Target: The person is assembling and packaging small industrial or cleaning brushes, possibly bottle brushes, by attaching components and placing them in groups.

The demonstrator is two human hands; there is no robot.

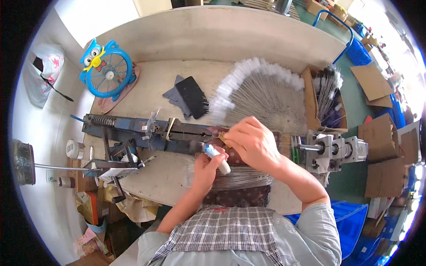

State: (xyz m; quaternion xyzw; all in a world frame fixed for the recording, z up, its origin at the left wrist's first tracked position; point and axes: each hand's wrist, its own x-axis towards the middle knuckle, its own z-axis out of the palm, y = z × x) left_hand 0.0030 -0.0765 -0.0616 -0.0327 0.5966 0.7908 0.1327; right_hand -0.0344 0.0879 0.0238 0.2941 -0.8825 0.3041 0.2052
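My left hand (207, 170) is closed around a white-wrapped handle (224, 167) with a blue band. A dark, blurred head sits at the handle's far end, so it looks like a small hammer. Just above and to the right, my right hand (255, 144) pinches a small yellowish piece (223, 139) beside the end of a long dark metal bench fixture (177, 133). What else those fingers hold is hidden. Under both hands lies a bundle of thin straight wires (248, 176). A spotted dark cloth (248, 195) spreads at the table's near edge.
White-tufted wire brushes (266, 73) fan out behind my hands, beside a cardboard box (313, 102) of more. A phone (191, 97) and a blue owl-shaped fan (108, 73) stand left. A motorised chuck (330, 150) is at right, a crank mechanism (113, 170) at left.
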